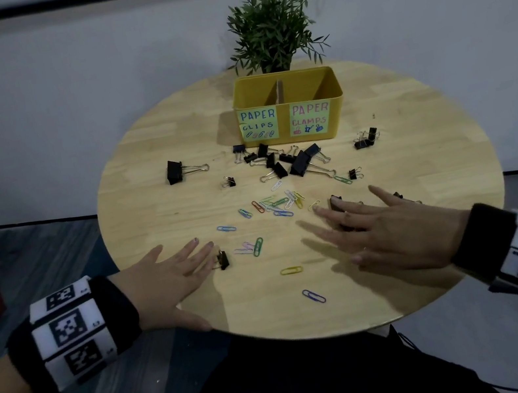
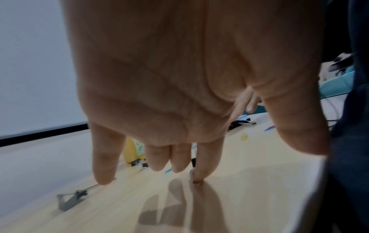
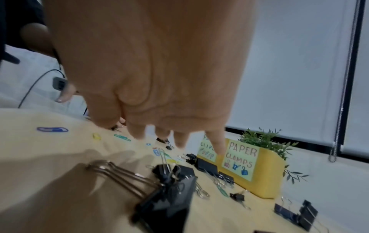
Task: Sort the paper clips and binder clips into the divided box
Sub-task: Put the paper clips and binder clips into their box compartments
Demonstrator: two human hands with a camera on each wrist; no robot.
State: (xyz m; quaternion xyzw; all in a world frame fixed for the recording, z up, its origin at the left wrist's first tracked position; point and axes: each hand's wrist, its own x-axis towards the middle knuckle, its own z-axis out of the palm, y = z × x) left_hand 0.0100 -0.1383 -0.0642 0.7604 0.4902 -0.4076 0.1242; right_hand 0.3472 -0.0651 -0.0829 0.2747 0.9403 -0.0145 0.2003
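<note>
We hold both hands flat and spread above the round wooden table [image 1: 148,167], gripping nothing: our left hand [image 1: 168,281] sits at about 8 o'clock with its fingertips just beside a small black binder clip [image 1: 223,259], and our right hand [image 1: 392,231] hovers at about 4 o'clock over a large binder clip [image 3: 167,197]. The yellow box [image 1: 338,113] stands at 12 o'clock, split by a divider into 2 sections, the left one labelled for paper clips and the right one for clamps; we cannot see inside it. The paper clips [image 1: 278,205] lie tangled near the table's centre, and the other binder clips [image 1: 286,160] crowd just in front of the box. We judge that the thin, flat wire clips will resist a pinch on the smooth wood, so fingers may skid them about, and the blue one [image 1: 314,296] near the 6 o'clock edge could be pushed off. The interlocked clips may lift in a clump and shed some on the way. The binder clips are folded black steel with sprung wire handles, which can snag each other. A careless drop could land in the wrong section.
</note>
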